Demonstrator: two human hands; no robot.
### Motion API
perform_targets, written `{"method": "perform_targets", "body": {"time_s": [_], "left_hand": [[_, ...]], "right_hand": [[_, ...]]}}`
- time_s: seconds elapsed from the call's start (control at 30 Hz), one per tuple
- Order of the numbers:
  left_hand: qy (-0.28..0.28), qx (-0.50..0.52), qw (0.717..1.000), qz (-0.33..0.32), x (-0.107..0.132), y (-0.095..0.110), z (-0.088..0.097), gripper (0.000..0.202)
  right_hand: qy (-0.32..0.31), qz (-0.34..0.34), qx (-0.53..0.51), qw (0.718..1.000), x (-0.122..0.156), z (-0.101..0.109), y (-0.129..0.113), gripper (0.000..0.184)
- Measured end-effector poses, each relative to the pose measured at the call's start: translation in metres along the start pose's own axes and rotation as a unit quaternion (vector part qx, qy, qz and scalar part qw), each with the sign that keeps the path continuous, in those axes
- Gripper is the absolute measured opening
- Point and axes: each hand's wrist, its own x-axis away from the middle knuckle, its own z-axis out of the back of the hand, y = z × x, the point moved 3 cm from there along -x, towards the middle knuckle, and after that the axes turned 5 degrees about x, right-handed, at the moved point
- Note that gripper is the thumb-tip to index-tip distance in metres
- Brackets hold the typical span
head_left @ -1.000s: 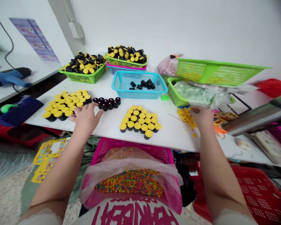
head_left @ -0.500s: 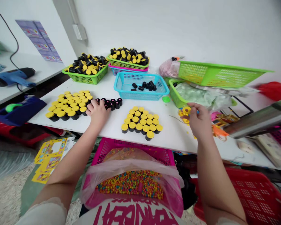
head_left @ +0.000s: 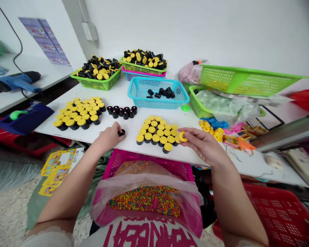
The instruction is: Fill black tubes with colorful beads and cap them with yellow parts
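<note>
Head view, clock centred on the view. Left hand (head_left: 110, 136) at about 8:30: fingers bent, thumb and fingertips pinching one short, dark, smooth black cylinder (head_left: 121, 132) near the front edge of the flat white table (head_left: 193, 118). Whether the cylinder rests on the tabletop, cannot tell. Right hand (head_left: 204, 144) at about 3:30: thumb and index pinch a thin, flat yellow ring (head_left: 180, 136) with a round hole, other fingers loosely extended. Ring sits just beside the central block of yellow-topped cylinders (head_left: 156, 139); contact unclear.

Central block: smooth round yellow discs on black bodies, upright, packed close. Loose group of upright black cylinders (head_left: 121, 111) with small pink dots on top, 9:30. Bigger upright yellow-topped cluster (head_left: 73, 108), 9 o'clock.

At 12, shallow blue mesh basket (head_left: 158, 103), plastic, a few black cylinders tipped over inside. At 10, green mesh basket (head_left: 96, 84) heaped with jumbled black-and-yellow pieces; similar heap in stacked baskets (head_left: 141, 67), between 11 and 12. At 2, green lattice basket (head_left: 243, 80) above crinkled, translucent plastic (head_left: 224, 104). Pile of yellow rings (head_left: 207, 127) at 3, touching soft-looking blue pieces (head_left: 216, 122).

At 6, magenta mesh basket (head_left: 175, 165) lined with filmy, folded clear plastic (head_left: 149, 180), holding tiny round multicoloured beads (head_left: 144, 202).
</note>
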Motion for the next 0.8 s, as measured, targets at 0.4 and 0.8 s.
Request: {"method": "perform_targets", "body": {"time_s": [0.4,0.8], "left_hand": [[-0.013,0.363,0.906,-0.217,0.042,0.005,-0.018,0.023],[-0.278,0.741,0.563,-0.238,0.09,0.1,-0.027,0.026]], "right_hand": [[-0.055,-0.033,-0.074,0.995,0.024,-0.039,0.013,0.03],[-0.036,0.08,-0.201,0.976,0.043,-0.08,0.009,0.02]]}}
